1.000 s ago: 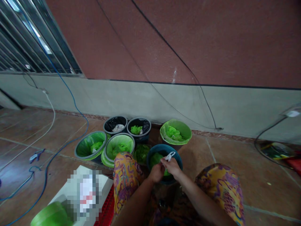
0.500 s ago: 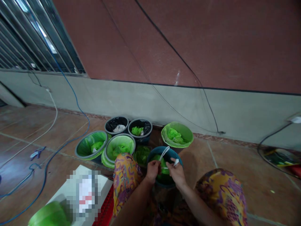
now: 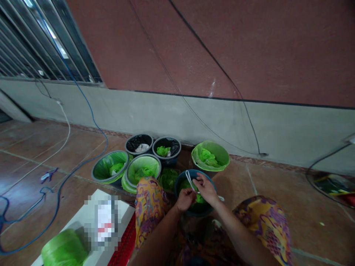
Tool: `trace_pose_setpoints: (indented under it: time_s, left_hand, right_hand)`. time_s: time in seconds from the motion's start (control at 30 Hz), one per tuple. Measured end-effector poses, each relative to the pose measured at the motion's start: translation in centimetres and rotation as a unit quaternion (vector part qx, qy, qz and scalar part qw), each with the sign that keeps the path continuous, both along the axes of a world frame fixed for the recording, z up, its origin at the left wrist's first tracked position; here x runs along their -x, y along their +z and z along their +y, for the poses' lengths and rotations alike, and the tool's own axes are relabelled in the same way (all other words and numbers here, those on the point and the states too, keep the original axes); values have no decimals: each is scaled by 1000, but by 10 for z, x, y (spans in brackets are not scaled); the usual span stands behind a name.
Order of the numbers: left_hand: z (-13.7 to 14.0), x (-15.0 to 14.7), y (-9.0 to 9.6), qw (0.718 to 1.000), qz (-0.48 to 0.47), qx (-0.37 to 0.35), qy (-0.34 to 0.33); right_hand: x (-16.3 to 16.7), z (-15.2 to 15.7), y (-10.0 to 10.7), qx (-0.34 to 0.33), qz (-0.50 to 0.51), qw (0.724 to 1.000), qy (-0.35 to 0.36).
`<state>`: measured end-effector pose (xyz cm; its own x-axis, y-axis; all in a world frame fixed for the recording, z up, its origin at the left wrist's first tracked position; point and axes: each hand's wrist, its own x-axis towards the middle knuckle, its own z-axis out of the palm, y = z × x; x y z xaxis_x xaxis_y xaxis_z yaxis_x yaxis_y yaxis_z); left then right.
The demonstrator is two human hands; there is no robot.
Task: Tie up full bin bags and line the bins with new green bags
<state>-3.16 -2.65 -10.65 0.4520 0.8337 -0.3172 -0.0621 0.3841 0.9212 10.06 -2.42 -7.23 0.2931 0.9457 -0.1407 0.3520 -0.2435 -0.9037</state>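
Note:
My left hand is closed in a pinch on a white cord-like strip, whose loop stands up above the fingers. Against it, my right hand has its fingers bent around the same strip; another white end pokes out by the right wrist. Both hands are over a blue bucket between my knees. Bright green plastic shows inside, partly hidden by the hands. Whether the strip is joined to that plastic I cannot make out.
Several lined bins, including a green-lined one and a black-lined one, stand near the wall. Another green-lined bin is to the right. At lower left, a green plastic roll lies on a white box. A blue cable crosses the floor.
My right hand has shifted up and over toward the left hand. The strip's loop now leans left, and a white end shows right of the right wrist. The view has shifted slightly.

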Motion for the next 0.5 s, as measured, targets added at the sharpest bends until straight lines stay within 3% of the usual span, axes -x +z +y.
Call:
trace_pose_setpoints:
  time_s: [0.13, 0.23, 0.5]
  left_hand:
    - [2, 1, 3, 998, -15, 17, 58]
    - [2, 3, 7, 997, -18, 28, 72]
    - [4, 5, 11, 997, -15, -22, 78]
  right_hand:
    - [-7, -22, -7, 17, -79, 994, 70]
    - [-8, -34, -7, 21, -100, 992, 69]
    - [-7, -39, -7, 23, 16, 998, 59]
